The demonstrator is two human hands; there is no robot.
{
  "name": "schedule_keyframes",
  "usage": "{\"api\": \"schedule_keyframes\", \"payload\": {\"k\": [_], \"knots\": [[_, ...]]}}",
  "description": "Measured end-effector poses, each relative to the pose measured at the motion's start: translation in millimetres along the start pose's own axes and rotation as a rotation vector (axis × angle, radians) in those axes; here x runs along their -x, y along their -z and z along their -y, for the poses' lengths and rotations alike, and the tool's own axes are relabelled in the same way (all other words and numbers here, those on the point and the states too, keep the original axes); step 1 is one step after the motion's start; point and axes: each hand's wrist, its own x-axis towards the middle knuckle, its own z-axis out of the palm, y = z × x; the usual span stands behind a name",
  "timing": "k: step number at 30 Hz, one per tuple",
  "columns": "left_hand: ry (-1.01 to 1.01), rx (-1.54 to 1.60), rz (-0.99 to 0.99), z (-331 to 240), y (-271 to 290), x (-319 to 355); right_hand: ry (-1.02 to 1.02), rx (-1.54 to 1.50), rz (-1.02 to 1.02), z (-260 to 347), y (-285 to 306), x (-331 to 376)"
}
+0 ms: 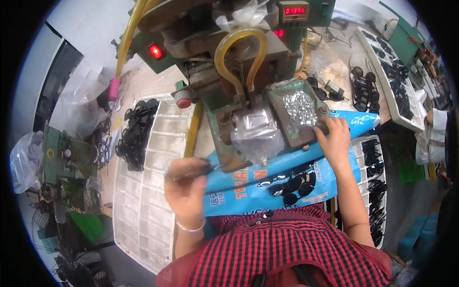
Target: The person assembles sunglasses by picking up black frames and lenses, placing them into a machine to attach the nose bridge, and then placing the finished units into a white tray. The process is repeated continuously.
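My left hand (pixel 185 189) is smeared by motion in front of the white tray. A dark piece shows at its fingertips, too blurred to name. My right hand (pixel 336 141) rests at the right edge of a metal dish (pixel 291 136), fingers apart, close to a red button (pixel 324 109). In the dish lies a heap of small silvery bits (pixel 300 108). Left of the dish, clear plastic film (pixel 256 129) covers the press bed below a looped yellow hose (pixel 220 52). Several black sunglasses (pixel 299 185) lie on the blue printed sack (pixel 227 203) across my lap.
A white compartment tray (pixel 143 210) stands at left, with black sunglasses (pixel 136 138) piled at its far end. Another tray (pixel 366 143) of black frames is at right, and a third (pixel 411 122) farther back. The green press (pixel 201 86) rises ahead, with a red knob (pixel 183 102).
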Motion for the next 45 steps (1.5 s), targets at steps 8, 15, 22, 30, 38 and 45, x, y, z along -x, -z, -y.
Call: {"api": "schedule_keyframes", "payload": {"k": [8,15,22,30,38,45], "knots": [[-0.91,-0.42,0.459,41.0,-54.7,-38.7,0.139,-0.062,-0.052,18.3,-33.4,-45.2],[-0.926,-0.394,0.463,50.9,-46.1,-40.8,-0.056,-0.248,-0.026,14.2,-40.3,-56.0],[-0.925,-0.388,0.454,49.9,-45.8,-38.0,-0.121,-0.542,0.019,13.6,-38.2,-55.0],[-0.693,-0.697,0.151,42.0,-13.3,3.0,-0.2,-0.759,-0.039,-2.7,-60.6,-52.0],[0.09,-1.666,-0.169,119.2,255.6,-42.1,-0.189,-0.879,0.082,-1.6,-38.7,-48.7],[-0.066,-1.439,-0.066,163.7,311.3,-41.2,-0.193,-0.794,0.041,-10.3,-43.7,-36.9]]}}
